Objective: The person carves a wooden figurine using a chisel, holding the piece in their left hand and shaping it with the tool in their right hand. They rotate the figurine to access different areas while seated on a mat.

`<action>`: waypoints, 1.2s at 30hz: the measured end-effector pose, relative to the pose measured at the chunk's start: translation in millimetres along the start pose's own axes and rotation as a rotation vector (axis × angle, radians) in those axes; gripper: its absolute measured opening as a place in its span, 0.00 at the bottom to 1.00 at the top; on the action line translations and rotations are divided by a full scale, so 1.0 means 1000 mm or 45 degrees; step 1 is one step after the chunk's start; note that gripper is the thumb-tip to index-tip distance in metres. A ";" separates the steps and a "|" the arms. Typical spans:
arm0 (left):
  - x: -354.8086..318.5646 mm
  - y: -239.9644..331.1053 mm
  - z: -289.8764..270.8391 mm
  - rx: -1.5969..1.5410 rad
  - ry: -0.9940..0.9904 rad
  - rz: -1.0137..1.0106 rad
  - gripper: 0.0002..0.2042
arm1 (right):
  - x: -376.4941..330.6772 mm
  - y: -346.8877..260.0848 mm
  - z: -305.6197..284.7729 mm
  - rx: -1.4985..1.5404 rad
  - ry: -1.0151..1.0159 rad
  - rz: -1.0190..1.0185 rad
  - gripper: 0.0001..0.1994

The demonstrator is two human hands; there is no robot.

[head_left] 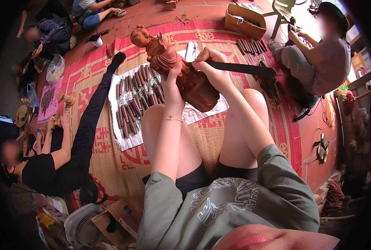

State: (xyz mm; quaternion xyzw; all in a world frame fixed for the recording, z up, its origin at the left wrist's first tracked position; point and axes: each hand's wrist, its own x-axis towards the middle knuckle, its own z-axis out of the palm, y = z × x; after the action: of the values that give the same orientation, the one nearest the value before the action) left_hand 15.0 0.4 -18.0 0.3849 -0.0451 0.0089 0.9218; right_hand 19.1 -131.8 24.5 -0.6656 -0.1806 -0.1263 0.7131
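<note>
A reddish-brown carved wooden figure is tilted above my knees, its head toward the upper left and its broad base toward me. My left hand is closed round its near left side, thumb up. My right hand, fingers bent, grips a long dark carving tool against the figure's right side. The tool's rounded end sticks out to the right; its working tip is hidden. Beyond and left of my left arm, several carving chisels with brown handles lie in rows on a white cloth.
A red and tan woven mat spreads under me. More chisels lie at the right, near a wooden box. One person sits at the right; another in black stretches a leg along the left. A fan stands lower left.
</note>
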 end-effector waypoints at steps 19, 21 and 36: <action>-0.003 0.003 0.003 0.047 0.008 0.032 0.21 | -0.003 0.007 0.004 -0.103 0.051 -0.128 0.07; -0.004 0.000 0.003 0.006 0.004 0.043 0.20 | -0.004 0.009 0.002 -0.161 0.065 -0.096 0.06; -0.005 -0.004 0.005 -0.050 0.029 0.002 0.20 | -0.007 0.012 -0.001 -0.237 0.140 -0.137 0.05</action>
State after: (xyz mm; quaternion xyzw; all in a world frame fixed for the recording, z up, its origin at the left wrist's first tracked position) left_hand 10.2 -5.6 -18.0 0.3667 -0.0351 0.0129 0.9296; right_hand 17.7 -132.4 10.9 -0.7103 -0.1640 -0.2169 0.6492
